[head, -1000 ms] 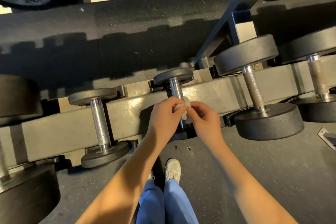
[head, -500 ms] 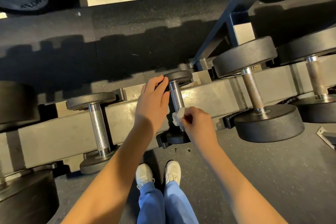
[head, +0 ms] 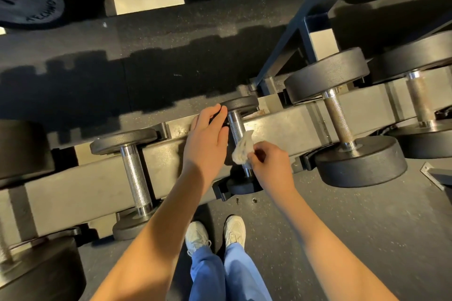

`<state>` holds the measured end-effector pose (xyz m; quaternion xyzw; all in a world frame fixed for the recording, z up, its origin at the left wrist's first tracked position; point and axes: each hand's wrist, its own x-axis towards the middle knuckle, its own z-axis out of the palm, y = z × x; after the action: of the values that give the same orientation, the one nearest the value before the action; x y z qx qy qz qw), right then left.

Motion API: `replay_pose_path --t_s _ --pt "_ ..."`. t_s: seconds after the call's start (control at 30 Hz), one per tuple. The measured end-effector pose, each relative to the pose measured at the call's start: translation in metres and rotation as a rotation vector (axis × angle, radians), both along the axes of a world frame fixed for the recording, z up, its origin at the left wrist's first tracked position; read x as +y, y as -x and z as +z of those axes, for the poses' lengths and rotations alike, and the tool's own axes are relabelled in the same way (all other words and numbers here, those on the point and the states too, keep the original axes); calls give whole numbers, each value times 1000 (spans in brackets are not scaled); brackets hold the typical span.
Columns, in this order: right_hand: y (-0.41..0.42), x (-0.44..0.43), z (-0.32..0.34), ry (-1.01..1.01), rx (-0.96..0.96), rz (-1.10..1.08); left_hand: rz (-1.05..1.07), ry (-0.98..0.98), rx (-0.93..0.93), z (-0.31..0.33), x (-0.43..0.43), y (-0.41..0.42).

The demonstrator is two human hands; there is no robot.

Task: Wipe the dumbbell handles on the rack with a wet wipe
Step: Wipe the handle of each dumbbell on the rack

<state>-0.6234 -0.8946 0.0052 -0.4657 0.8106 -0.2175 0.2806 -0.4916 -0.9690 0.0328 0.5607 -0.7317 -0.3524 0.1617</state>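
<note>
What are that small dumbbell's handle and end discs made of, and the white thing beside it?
The shiny silver handle looks like polished metal: it gleams, with fine knurling. The matte black end disc seems rubber-coated or painted; its dull surface leaves that open. The crumpled white wipe in the right hand looks like thin fabric or paper.

Both arms stretched forward. Left hand [head: 208, 137] flat, fingers straight. Right hand [head: 271, 161] curled, fingertips pinching wet wipe [head: 242, 150].
</note>
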Motion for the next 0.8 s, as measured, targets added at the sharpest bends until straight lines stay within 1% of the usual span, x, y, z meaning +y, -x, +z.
replay_pose_path --t_s 0.1,0.23,0.33,0.43,0.53,0.63,0.73,0.8 --pt "-2 -9 1 -33 18 -19 -15 -1 -16 2 -1 0" --pt "-5 -54 5 75 -11 -73 -61 -13 -37 6 -3 -2" --pt "-4 -70 8 87 -12 -80 -94 7 -59 6 -5 -5" --pt "-1 -52 9 46 -14 -22 -117 15 -73 7 -6 -7" --pt "5 -18 5 -38 -36 19 -128 19 -68 8 -6 -8" --pt "7 3 4 -118 10 63 -135 33 -75 9 -5 -6" --pt "8 4 5 -152 10 55 -126 36 -88 10 -3 -4" --pt "7 4 6 -135 -14 29 -122 26 -102 12 -5 -4"
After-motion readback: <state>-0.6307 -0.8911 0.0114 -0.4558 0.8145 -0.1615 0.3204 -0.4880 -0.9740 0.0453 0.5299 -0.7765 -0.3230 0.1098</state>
